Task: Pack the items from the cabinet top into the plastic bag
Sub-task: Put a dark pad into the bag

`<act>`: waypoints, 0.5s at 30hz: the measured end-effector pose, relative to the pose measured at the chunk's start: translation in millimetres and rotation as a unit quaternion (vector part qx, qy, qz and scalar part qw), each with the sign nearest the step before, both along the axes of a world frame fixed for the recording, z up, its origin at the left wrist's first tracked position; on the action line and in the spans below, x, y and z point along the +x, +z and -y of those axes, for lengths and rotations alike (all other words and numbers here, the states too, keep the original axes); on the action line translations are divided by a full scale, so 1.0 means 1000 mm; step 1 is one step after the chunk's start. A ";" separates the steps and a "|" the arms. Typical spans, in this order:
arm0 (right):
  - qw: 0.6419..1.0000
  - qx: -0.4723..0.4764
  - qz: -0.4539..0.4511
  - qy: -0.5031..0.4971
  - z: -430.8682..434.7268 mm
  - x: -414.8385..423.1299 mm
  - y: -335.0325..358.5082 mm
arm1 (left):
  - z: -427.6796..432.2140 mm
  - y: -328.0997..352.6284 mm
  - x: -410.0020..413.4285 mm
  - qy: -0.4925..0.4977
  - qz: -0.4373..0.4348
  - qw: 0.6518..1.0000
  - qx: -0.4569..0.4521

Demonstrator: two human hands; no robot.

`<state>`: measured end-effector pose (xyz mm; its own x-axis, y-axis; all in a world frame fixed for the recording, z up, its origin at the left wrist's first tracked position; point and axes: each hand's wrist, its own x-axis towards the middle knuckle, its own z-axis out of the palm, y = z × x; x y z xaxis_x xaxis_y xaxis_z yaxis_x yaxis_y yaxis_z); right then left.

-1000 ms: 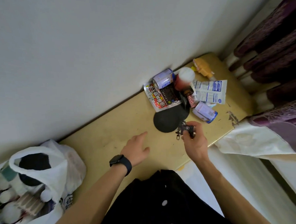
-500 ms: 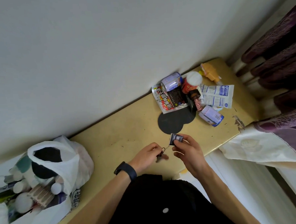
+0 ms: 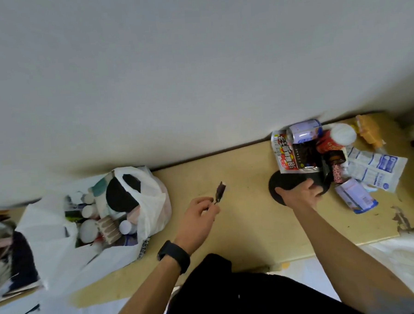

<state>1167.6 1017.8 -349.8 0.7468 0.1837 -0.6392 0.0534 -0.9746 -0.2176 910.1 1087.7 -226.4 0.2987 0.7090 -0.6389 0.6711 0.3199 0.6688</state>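
A white plastic bag [image 3: 145,198] stands open at the left of the yellow cabinet top [image 3: 242,215], filled with several bottles and packets. My left hand [image 3: 200,216] pinches a small dark key fob [image 3: 220,192] on its clip, held above the cabinet top between the bag and the pile. My right hand [image 3: 296,195] rests on a flat black mouse-ear-shaped mat [image 3: 284,180], fingers spread over it. Behind the mat lie a red snack packet [image 3: 282,155], a lilac can [image 3: 304,131], a red bottle with a white cap [image 3: 337,138], a white-blue sachet pack [image 3: 374,167] and a second can [image 3: 355,198].
The white wall rises right behind the cabinet top. A yellow item [image 3: 370,130] lies at the far right corner. White cloth [image 3: 407,254] hangs at the right front edge, near chipped paint [image 3: 401,218]. More clutter [image 3: 4,251] sits left of the bag.
The key fob passed from my right hand to my left, which has carried it left toward the bag. My right hand reached forward onto the black mat. The view swung left.
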 end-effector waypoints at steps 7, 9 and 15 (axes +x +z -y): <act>0.999 -0.010 -0.018 0.028 0.002 0.003 -0.005 | 0.002 0.005 -0.031 0.075 0.022 0.997 0.009; 0.997 0.062 -0.030 0.032 0.011 -0.016 0.005 | 0.005 0.010 -0.029 0.079 0.038 0.996 -0.012; 0.953 0.245 -0.160 -0.074 0.030 -0.108 0.067 | 0.000 0.043 -0.032 0.061 0.092 0.992 -0.062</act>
